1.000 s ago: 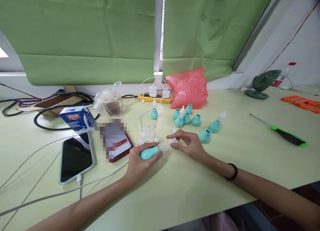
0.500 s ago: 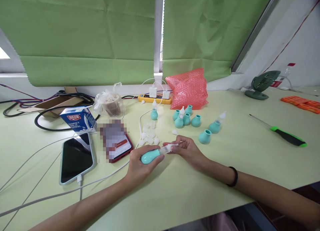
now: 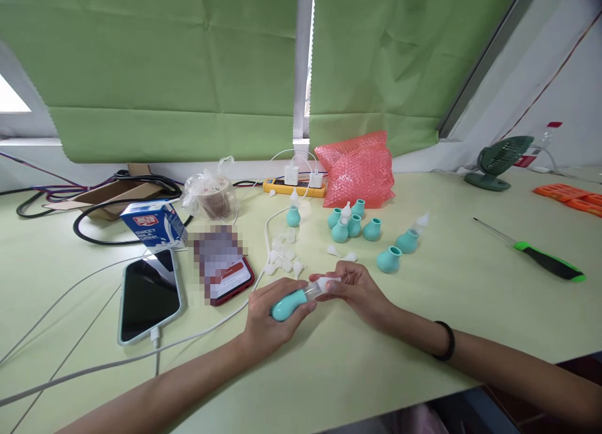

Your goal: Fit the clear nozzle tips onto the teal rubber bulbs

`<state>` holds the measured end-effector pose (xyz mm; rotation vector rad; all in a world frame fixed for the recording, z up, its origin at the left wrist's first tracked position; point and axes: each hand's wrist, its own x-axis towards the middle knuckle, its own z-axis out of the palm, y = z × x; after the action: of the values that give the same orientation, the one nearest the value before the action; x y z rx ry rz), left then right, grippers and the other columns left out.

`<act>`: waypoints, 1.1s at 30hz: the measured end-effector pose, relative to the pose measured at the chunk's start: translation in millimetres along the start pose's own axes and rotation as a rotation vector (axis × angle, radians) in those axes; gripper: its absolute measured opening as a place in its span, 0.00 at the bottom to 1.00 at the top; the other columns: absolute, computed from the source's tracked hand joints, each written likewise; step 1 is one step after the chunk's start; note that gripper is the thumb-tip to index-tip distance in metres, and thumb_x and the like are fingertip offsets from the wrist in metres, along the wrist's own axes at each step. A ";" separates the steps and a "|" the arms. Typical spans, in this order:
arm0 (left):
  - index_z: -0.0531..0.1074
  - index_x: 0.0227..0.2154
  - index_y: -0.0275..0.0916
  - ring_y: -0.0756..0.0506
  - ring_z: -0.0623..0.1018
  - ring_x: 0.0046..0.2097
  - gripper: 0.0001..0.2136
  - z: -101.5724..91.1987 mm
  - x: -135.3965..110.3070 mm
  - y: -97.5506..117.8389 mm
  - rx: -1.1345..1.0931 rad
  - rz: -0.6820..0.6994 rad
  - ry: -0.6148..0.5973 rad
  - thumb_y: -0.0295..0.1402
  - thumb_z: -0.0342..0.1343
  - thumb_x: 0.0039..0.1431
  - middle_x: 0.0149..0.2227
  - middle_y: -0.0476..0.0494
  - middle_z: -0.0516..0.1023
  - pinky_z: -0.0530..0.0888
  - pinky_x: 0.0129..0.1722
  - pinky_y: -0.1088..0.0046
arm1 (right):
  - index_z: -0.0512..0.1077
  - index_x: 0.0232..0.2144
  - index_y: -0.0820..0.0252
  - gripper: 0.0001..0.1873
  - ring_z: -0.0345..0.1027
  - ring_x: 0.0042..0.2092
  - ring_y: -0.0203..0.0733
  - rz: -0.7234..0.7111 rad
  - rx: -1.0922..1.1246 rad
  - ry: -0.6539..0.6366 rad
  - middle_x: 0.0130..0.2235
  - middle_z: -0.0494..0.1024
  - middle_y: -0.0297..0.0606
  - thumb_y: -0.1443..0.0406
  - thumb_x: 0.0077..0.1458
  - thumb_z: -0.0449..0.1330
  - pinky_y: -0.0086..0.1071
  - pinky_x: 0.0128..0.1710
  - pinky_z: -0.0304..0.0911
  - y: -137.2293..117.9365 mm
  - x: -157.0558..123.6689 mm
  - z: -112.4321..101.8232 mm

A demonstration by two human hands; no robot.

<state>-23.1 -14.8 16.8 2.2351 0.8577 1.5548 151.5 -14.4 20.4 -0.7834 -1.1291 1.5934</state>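
My left hand is closed around the teal rubber bulb of a nasal aspirator, held tilted above the table. A clear connector sticks out of its mouth, and a white nozzle tip sits at the connector's far end. With its thumb and fingers, my right hand pinches that tip. Just beyond my hands lie loose white tips and a cluster of translucent small parts. Several teal bulbs stand farther back, including an open one and one with a nozzle fitted.
To the left are a red-cased phone, a charging phone with its cable, and a milk carton. A power strip and pink bubble wrap stand behind. A screwdriver and a fan are at right.
Both hands have come slightly nearer the table's front edge with the aspirator. A second loose white tip now shows beyond my right hand. The view has shifted a little.
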 end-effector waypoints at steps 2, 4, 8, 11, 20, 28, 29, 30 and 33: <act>0.70 0.29 0.37 0.50 0.74 0.27 0.09 -0.5 0.5 0.5 -0.006 -0.003 -0.003 0.27 0.59 0.42 0.26 0.48 0.75 0.71 0.26 0.78 | 0.62 0.18 0.61 0.10 0.67 0.43 0.44 -0.002 -0.021 -0.002 0.27 0.75 0.34 0.67 0.41 0.62 0.37 0.36 0.67 -1.7 -0.2 1.0; 0.70 0.29 0.38 0.50 0.74 0.27 0.08 -1.2 1.2 0.8 -0.016 -0.042 -0.019 0.28 0.59 0.42 0.26 0.48 0.75 0.71 0.26 0.78 | 0.63 0.18 0.60 0.10 0.68 0.42 0.44 -0.019 -0.081 0.017 0.27 0.76 0.35 0.67 0.40 0.63 0.39 0.38 0.66 -4.7 -0.9 2.8; 0.67 0.34 0.38 0.49 0.73 0.30 0.13 -2.6 2.3 -0.6 -0.033 -0.196 -0.037 0.31 0.59 0.42 0.28 0.47 0.73 0.71 0.30 0.74 | 0.65 0.18 0.56 0.09 0.70 0.37 0.43 -0.089 -0.261 0.077 0.27 0.76 0.34 0.66 0.39 0.63 0.39 0.39 0.67 -22.2 -4.8 12.4; 0.61 0.42 0.39 0.46 0.71 0.38 0.23 -2.9 3.0 -3.5 -0.128 -0.223 -0.029 0.32 0.60 0.41 0.36 0.44 0.69 0.69 0.37 0.70 | 0.67 0.19 0.55 0.07 0.71 0.34 0.42 -0.191 -0.411 0.120 0.29 0.77 0.34 0.66 0.37 0.64 0.35 0.35 0.69 -52.6 -2.6 22.1; 0.58 0.41 0.42 0.44 0.62 0.48 0.12 -0.9 1.3 -7.1 -0.350 -0.172 0.056 0.28 0.48 0.52 0.43 0.41 0.58 0.61 0.48 0.60 | 0.70 0.21 0.63 0.08 0.69 0.27 0.40 -0.586 -1.231 0.232 0.23 0.74 0.37 0.62 0.39 0.61 0.32 0.27 0.64 -118.1 88.4 -1.1; 0.59 0.38 0.40 0.45 0.63 0.45 0.09 -1.8 -2.0 -7.7 -0.270 -0.208 -0.047 0.26 0.45 0.54 0.41 0.40 0.60 0.63 0.46 0.62 | 0.71 0.18 0.65 0.11 0.65 0.22 0.35 -0.350 -1.545 0.107 0.15 0.69 0.34 0.64 0.45 0.56 0.28 0.25 0.57 -91.2 141.1 -27.4; 0.59 0.38 0.40 0.45 0.63 0.45 0.08 -1.8 -1.9 -8.1 -0.267 -0.209 -0.053 0.26 0.44 0.54 0.41 0.40 0.60 0.63 0.46 0.62 | 0.71 0.16 0.64 0.13 0.65 0.22 0.35 -0.346 -1.548 0.107 0.15 0.69 0.35 0.62 0.45 0.56 0.28 0.26 0.58 -92.1 143.1 -28.6; 0.59 0.38 0.40 0.45 0.64 0.45 0.08 -1.9 -1.8 -8.4 -0.264 -0.207 -0.055 0.26 0.45 0.54 0.41 0.40 0.60 0.63 0.46 0.62 | 0.70 0.15 0.64 0.14 0.66 0.23 0.36 -0.357 -1.549 0.122 0.15 0.69 0.35 0.61 0.45 0.56 0.29 0.27 0.58 -93.5 143.8 -28.8; 0.59 0.38 0.39 0.45 0.64 0.45 0.08 -2.2 -1.2 -8.4 -0.247 -0.203 -0.052 0.26 0.45 0.54 0.40 0.41 0.61 0.63 0.46 0.63 | 0.72 0.20 0.65 0.15 0.68 0.32 0.42 -0.478 -1.525 0.214 0.21 0.73 0.37 0.58 0.48 0.54 0.34 0.35 0.60 -99.1 133.0 -19.1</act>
<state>-28.0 -9.2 12.2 1.9415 0.8016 1.4190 163.4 125.3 111.0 -1.3894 -2.0979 0.0002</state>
